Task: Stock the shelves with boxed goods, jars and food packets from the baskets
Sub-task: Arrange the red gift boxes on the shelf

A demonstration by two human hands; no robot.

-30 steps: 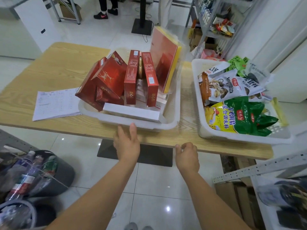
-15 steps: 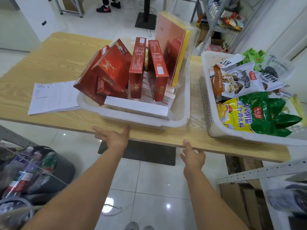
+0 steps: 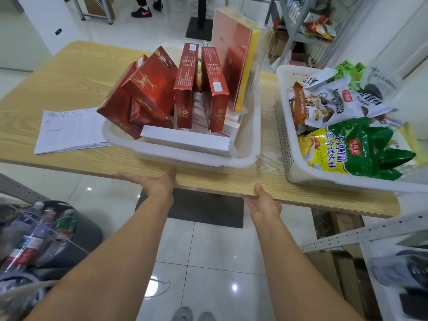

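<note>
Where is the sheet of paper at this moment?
In the head view, the paper lies on the table, just left of the basket holding red boxes.

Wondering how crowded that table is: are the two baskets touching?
Apart. The head view shows a strip of bare table between the box basket and the packet basket.

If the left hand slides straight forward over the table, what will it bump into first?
Probably the near wall of the white basket holding red boxes, just ahead of the left hand; the gap looks small.
</note>
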